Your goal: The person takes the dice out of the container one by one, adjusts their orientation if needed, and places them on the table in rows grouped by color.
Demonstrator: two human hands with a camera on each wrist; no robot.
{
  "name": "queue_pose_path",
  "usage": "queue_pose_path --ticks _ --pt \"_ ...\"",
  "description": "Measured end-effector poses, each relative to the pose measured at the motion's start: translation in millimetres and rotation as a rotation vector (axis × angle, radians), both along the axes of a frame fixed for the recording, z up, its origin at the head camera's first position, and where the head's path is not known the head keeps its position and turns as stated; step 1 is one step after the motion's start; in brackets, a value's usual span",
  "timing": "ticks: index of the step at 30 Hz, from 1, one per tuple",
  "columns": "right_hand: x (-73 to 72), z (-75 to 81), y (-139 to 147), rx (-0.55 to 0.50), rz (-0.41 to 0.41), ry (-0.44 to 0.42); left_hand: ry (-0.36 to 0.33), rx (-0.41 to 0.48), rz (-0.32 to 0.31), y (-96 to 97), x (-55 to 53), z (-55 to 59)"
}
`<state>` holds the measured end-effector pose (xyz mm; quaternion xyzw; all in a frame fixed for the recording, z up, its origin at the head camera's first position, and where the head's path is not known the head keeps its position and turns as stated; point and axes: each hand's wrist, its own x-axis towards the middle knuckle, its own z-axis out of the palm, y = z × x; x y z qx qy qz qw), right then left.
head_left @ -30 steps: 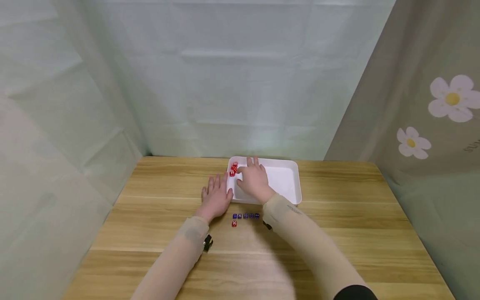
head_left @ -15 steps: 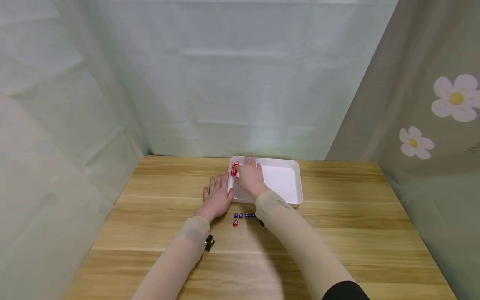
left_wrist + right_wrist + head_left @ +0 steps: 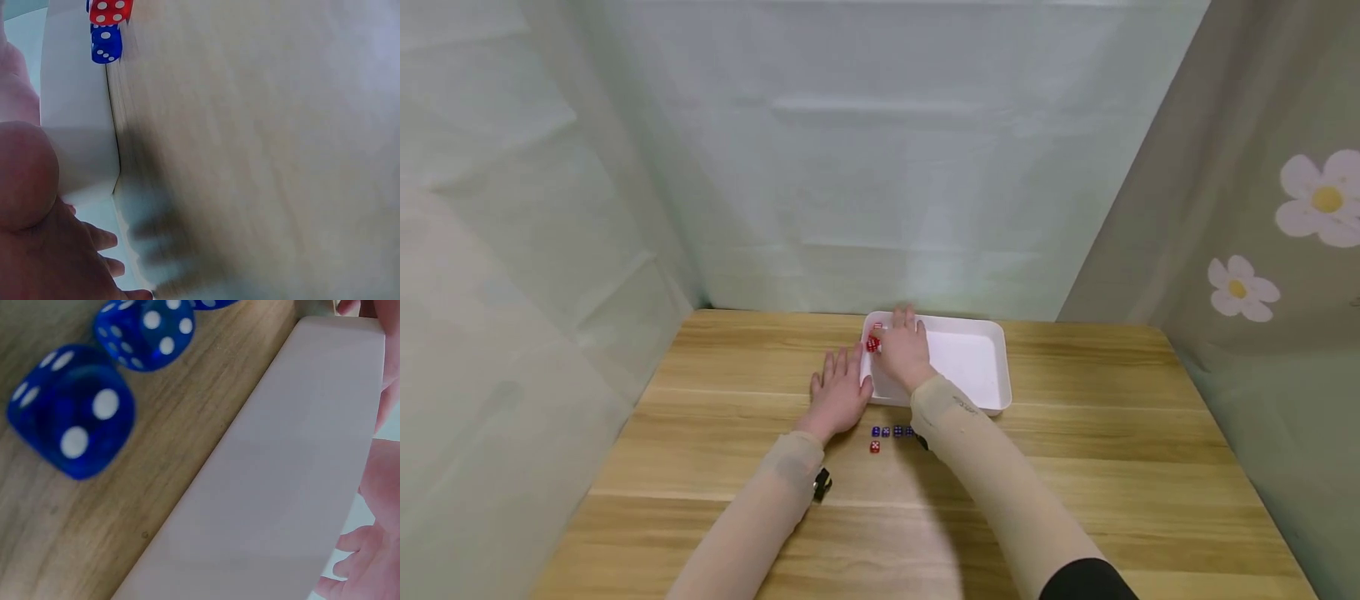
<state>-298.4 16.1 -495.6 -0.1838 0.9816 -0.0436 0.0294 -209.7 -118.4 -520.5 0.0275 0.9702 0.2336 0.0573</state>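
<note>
A white tray [image 3: 972, 360] lies at the back of the table. My left hand [image 3: 837, 396] rests spread along its left side, fingers straight and thumb by the front left corner. Over the tray's left part reaches my right hand [image 3: 904, 352], index finger and thumb at a small group of red dice [image 3: 872, 343]. Its other fingers extend toward the far rim. I cannot tell whether a die is pinched between the fingertips. In front of the tray runs a row of blue dice [image 3: 886, 432], its right end covered by the right wrist. One red die [image 3: 875, 447] sits before the row's left end.
The wooden table [image 3: 1120, 492] continues to both sides and toward the front. Pale cloth [image 3: 880, 167] hangs behind and to the left, and a flowered curtain [image 3: 1240, 208] on the right. In the right wrist view, blue dice [image 3: 72, 412] lie beside the tray wall [image 3: 269, 456].
My right hand has shifted slightly left onto the red dice, which have moved a little and are more covered. The right forearm now hides the right end of the blue row. The left hand stays put.
</note>
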Motion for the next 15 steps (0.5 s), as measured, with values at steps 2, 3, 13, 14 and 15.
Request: queue_pose_path --ticks 2,3,13,14,15 --pt "-0.3 0.2 0.1 -0.005 -0.004 -0.004 0.002 0.001 -0.002 0.6 -0.6 -0.9" --pt "-0.8 0.3 -0.1 -0.004 -0.005 -0.005 0.006 0.003 -0.001 1.0 -0.6 -0.8" --pt "0.3 2.5 -1.6 -0.017 -0.006 0.01 0.004 -0.007 0.004 2.2 1.4 3.3" --pt "0.7 2.9 -1.8 -0.019 -0.006 0.013 0.005 -0.007 0.005 2.2 1.6 3.3" --pt "1.2 3.3 -2.0 -0.02 -0.008 0.012 0.003 -0.007 0.005 2.2 1.7 3.1"
